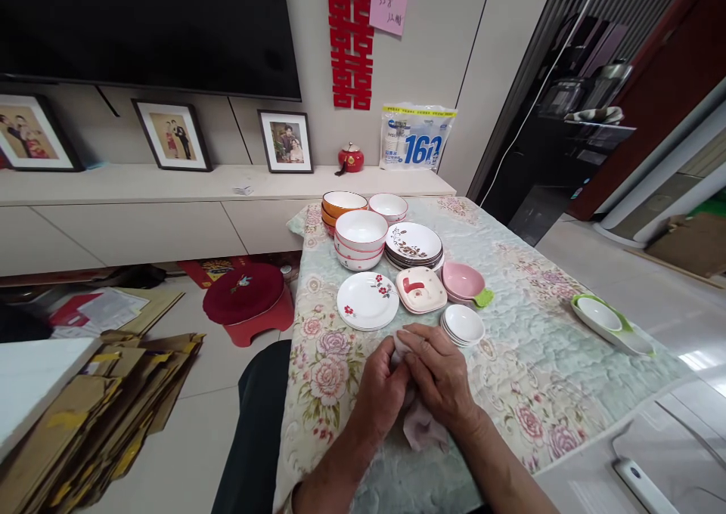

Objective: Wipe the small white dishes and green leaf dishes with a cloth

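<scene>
A pale pinkish cloth (423,427) is bunched between my two hands, its loose end hanging down toward the table. My left hand (381,389) is closed around it from the left. Over the top and right side, my right hand (441,370) presses with its fingers bent. Whether something else lies inside the cloth is hidden. Just beyond my fingers are a stack of white plates with red flowers (367,302), square plates with a red pattern (423,290) and small white dishes (463,323).
Behind stand white bowls (361,230), orange bowls (343,202), another white bowl (389,205), brown-patterned plates (414,242) and pink bowls (463,280). A green-edged dish (609,321) lies at the table's right. A red stool (246,302) and flattened cardboard (125,393) are on the left.
</scene>
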